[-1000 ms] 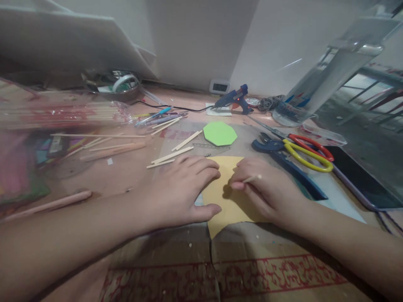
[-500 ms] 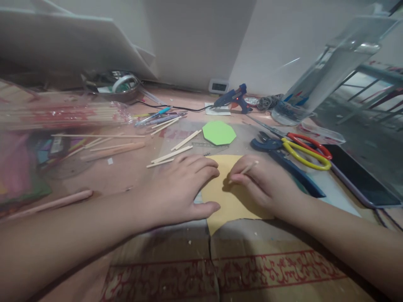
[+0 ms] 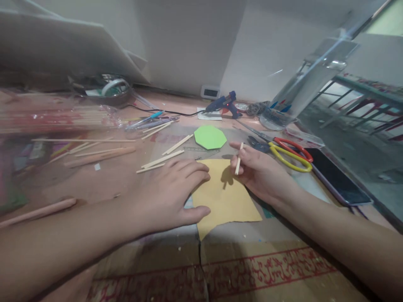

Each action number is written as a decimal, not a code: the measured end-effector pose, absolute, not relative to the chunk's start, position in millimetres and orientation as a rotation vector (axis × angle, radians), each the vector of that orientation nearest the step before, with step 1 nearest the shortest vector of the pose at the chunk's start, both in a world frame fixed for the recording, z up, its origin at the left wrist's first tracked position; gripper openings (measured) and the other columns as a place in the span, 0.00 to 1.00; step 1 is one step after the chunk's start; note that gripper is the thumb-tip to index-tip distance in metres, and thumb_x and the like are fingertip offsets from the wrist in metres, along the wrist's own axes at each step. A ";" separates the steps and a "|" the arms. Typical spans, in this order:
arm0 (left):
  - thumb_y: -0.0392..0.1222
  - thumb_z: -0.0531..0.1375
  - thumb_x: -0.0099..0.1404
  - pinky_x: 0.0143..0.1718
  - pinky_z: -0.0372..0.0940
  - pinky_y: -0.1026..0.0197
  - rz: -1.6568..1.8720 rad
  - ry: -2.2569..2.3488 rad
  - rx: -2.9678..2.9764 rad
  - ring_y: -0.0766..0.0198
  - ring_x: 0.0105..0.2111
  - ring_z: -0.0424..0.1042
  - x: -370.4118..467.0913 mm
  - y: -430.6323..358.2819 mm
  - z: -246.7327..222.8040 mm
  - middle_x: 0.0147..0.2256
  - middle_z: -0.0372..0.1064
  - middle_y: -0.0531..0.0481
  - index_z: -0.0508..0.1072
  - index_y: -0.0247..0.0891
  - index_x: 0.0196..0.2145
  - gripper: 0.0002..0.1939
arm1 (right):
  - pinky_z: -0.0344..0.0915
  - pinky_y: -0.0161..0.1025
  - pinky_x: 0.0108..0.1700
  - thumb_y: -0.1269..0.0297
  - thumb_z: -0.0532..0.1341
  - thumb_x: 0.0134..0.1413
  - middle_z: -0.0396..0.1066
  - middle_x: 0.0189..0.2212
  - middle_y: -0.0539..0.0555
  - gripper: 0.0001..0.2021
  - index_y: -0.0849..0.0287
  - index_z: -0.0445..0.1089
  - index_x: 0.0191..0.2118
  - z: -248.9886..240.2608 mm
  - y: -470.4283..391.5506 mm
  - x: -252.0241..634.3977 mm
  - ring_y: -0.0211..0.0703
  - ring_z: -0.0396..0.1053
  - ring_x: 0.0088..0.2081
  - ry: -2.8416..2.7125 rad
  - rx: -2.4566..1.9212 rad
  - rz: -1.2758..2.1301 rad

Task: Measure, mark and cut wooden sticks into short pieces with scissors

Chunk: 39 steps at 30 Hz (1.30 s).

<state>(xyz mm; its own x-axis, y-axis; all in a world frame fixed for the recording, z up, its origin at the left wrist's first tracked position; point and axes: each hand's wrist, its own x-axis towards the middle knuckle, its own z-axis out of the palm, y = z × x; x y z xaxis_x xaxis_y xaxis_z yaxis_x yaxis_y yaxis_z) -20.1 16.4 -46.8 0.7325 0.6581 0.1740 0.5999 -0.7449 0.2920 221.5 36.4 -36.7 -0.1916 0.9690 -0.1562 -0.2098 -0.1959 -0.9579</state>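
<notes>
My left hand [image 3: 179, 193] lies palm down with its fingers spread, touching the left edge of a yellow paper sheet [image 3: 220, 201]. Between the thumb and fingers of my right hand [image 3: 264, 172] is a short wooden stick [image 3: 239, 159], tilted and raised over the paper's upper right part; its shadow falls on the sheet. Beyond the paper lies a light green octagon [image 3: 210, 137]. Several cut wooden sticks [image 3: 162, 158] rest beyond my left hand. Scissors [image 3: 291, 155] with red and yellow handles lie past my right hand, partly over blue-handled cutters [image 3: 256, 144].
A blue glue gun [image 3: 222, 102] stands at the back beside a small digital display [image 3: 210, 92]. To the right are a phone [image 3: 338, 176] and a clear tall container [image 3: 292, 92]. Wrapped sticks [image 3: 59, 119] and a round bowl [image 3: 103, 98] occupy the left. Cardboard [image 3: 157, 260] lies in front.
My right hand has lifted off the yellow paper and turned, bringing the stick upright into view. My left hand stays on the sheet. The whole view has shifted slightly.
</notes>
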 end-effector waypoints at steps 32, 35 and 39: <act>0.55 0.61 0.65 0.62 0.55 0.46 0.395 0.976 2.715 0.48 0.61 0.63 -19.1 17.8 -44.4 0.58 0.68 0.43 0.70 0.36 0.55 0.27 | 0.64 0.32 0.27 0.49 0.67 0.57 0.71 0.21 0.47 0.16 0.57 0.68 0.32 -33.7 21.3 214.8 0.34 0.67 0.22 -1.265 -0.975 1.728; 0.55 0.61 0.65 0.62 0.55 0.46 0.383 0.980 2.716 0.48 0.61 0.63 -19.2 17.7 -43.8 0.59 0.68 0.43 0.70 0.36 0.55 0.27 | 0.64 0.33 0.26 0.47 0.67 0.57 0.71 0.20 0.47 0.17 0.56 0.67 0.32 -32.4 20.5 214.7 0.36 0.67 0.22 -1.297 -0.999 1.683; 0.55 0.61 0.65 0.62 0.55 0.46 0.372 0.987 2.707 0.48 0.62 0.62 -19.7 17.2 -43.7 0.59 0.68 0.43 0.70 0.36 0.56 0.27 | 0.66 0.36 0.31 0.54 0.63 0.62 0.74 0.24 0.49 0.12 0.56 0.68 0.33 -30.8 12.0 213.7 0.39 0.71 0.27 -1.761 -1.121 1.193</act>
<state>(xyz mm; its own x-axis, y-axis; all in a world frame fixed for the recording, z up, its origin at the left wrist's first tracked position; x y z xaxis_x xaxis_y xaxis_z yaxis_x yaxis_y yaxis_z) -19.7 17.2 -43.7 0.7402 0.6541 0.1558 0.5943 -0.7448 0.3036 213.7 12.0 -30.8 -0.3616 0.9280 0.0897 0.2608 0.1930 -0.9459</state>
